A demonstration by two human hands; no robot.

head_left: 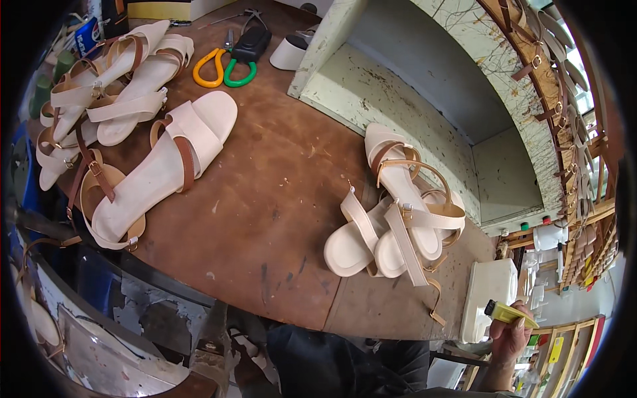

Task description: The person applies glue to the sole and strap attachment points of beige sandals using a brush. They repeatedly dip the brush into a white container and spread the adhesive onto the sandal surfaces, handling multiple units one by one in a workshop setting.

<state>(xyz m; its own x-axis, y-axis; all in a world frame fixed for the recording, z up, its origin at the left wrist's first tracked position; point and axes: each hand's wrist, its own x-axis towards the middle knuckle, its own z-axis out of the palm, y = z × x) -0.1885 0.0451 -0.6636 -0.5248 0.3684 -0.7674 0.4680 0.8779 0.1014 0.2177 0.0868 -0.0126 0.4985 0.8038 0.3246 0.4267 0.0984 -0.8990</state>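
Observation:
My right hand (509,339) is low at the right, off the table's edge, closed around a small yellow tube (507,313) with a dark cap. My left hand is out of sight. On the brown worktable (265,219) a heap of cream sandals with tan straps (398,219) lies near the right side, the closest things on the table to my right hand. A single cream sandal with a brown strap (159,166) lies at the left, and several more sandals (106,79) are piled at the far left.
Scissors with yellow and green handles (225,66) and a dark pouch (251,43) lie at the back. A worn pale green box shelf (424,86) stands at the back right. A white plastic canister (488,298) sits beside the table. Straps hang on a rack (564,99) at right.

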